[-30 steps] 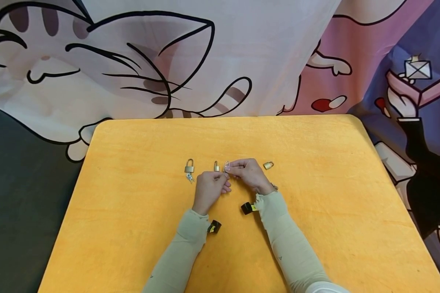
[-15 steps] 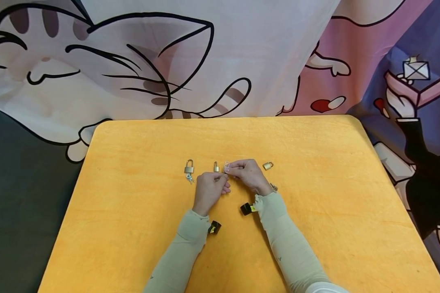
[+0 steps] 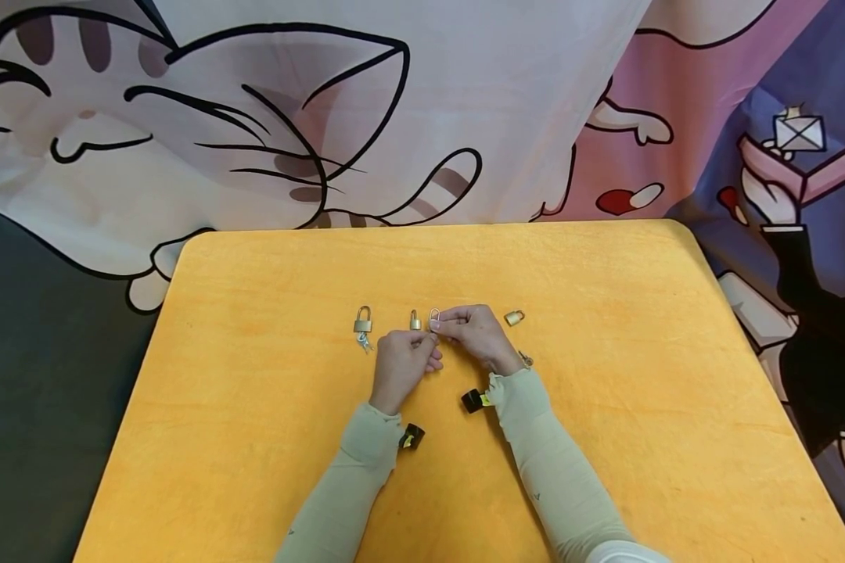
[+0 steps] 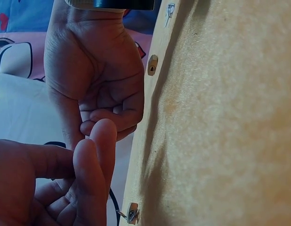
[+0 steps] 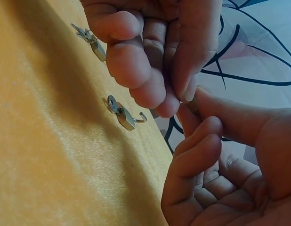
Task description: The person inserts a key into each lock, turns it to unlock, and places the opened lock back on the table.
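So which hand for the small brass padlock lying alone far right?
Probably right: the right hand is nearer that small brass padlock, though it pinches another padlock; the left hand would cross.

Orange table (image 3: 253, 438) against a cartoon-cat curtain (image 3: 465, 102), dark floor (image 3: 35, 375)

The bench (image 3: 253, 438) wore a matt, napped orange cloth, the padlocks (image 3: 363, 320) near its far edge were shiny brass with bright steel shackles, and the sleeves (image 3: 352, 485) were soft ribbed knit.

Head view looks down on the table (image 3: 605, 407); both wrist views, close, share the meeting fingers (image 5: 150, 80).
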